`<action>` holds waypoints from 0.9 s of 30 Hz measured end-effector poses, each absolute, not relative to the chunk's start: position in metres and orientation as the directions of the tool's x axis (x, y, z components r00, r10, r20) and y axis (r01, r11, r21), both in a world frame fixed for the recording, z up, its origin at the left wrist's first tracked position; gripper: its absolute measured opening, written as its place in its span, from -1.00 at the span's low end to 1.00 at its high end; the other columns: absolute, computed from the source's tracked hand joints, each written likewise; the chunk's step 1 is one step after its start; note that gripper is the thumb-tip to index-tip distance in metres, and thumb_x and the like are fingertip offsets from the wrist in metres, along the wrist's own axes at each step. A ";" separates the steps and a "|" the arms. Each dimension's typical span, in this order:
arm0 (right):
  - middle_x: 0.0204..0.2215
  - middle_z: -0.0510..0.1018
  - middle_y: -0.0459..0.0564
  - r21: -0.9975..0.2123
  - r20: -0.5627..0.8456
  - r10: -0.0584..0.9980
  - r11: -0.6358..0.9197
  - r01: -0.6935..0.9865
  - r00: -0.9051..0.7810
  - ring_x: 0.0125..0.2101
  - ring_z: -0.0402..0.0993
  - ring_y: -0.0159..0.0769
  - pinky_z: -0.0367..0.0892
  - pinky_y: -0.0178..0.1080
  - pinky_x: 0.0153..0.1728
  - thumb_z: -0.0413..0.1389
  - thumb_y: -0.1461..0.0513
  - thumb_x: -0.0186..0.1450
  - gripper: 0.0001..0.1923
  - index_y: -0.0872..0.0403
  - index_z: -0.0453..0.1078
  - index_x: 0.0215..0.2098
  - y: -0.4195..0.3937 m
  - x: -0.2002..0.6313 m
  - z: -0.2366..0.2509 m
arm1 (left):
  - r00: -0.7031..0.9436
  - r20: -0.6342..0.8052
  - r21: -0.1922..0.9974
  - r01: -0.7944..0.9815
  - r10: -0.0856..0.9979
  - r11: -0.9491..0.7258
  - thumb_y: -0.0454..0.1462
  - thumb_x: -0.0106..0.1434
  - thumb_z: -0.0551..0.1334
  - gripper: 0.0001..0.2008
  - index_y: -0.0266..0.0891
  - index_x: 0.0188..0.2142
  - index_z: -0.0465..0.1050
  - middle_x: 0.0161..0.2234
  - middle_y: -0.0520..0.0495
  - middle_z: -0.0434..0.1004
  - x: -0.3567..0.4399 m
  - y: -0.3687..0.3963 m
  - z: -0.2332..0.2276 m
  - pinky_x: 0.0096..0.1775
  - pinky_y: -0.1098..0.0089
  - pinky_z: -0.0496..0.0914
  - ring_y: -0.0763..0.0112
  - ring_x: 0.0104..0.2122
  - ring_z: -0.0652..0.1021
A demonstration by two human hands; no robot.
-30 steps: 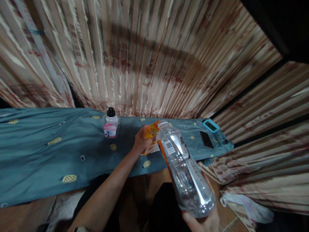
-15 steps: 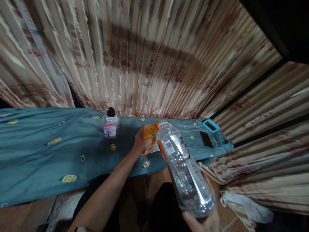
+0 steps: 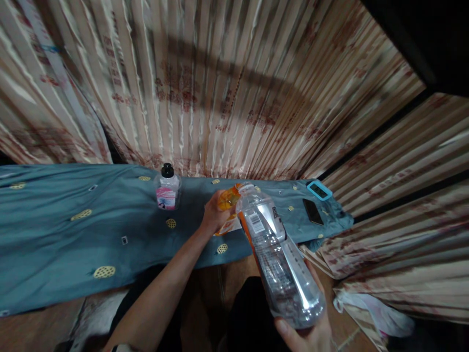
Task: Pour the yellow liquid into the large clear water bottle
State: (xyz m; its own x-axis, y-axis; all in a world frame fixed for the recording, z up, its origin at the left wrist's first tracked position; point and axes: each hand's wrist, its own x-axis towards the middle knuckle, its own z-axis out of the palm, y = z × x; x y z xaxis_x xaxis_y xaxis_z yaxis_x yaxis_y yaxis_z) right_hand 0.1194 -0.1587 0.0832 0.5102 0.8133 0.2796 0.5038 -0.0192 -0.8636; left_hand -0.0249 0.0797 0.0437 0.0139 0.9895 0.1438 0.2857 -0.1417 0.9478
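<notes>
My left hand (image 3: 213, 215) is closed around an orange, see-through plastic container (image 3: 229, 198), with a pale printed part showing below the fingers. Whether it is a bottle or a pouch I cannot tell. A large clear plastic bottle (image 3: 280, 259) lies tilted in my right hand (image 3: 308, 335), which grips it near the base. The bottle carries a barcode label with an orange strip. Its neck points up and left, beside the top of the orange container; whether they touch is unclear. No liquid shows clearly inside the bottle.
A small clear bottle (image 3: 168, 188) with a black cap and pink label stands on the blue pineapple-print cloth (image 3: 142, 239). At the right lie a black phone (image 3: 312, 211) and a blue-framed device (image 3: 319, 190). A pleated curtain (image 3: 205, 112) hangs behind.
The clear bottle's base has shifted very slightly left and up with my right hand. My left hand and the orange container stay nearly where they were.
</notes>
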 end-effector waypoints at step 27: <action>0.06 0.62 0.27 -0.936 0.251 0.828 0.075 0.345 0.502 -0.03 0.65 0.03 0.54 -0.18 -0.06 0.28 -0.27 0.15 0.15 0.24 0.03 0.40 -0.155 0.115 0.078 | -0.013 0.131 0.991 -0.010 0.991 -0.131 -0.24 -0.04 0.38 -0.65 -0.17 -0.21 0.44 -0.29 0.00 0.66 -0.022 0.078 0.039 -0.20 0.31 0.53 0.26 -0.29 0.64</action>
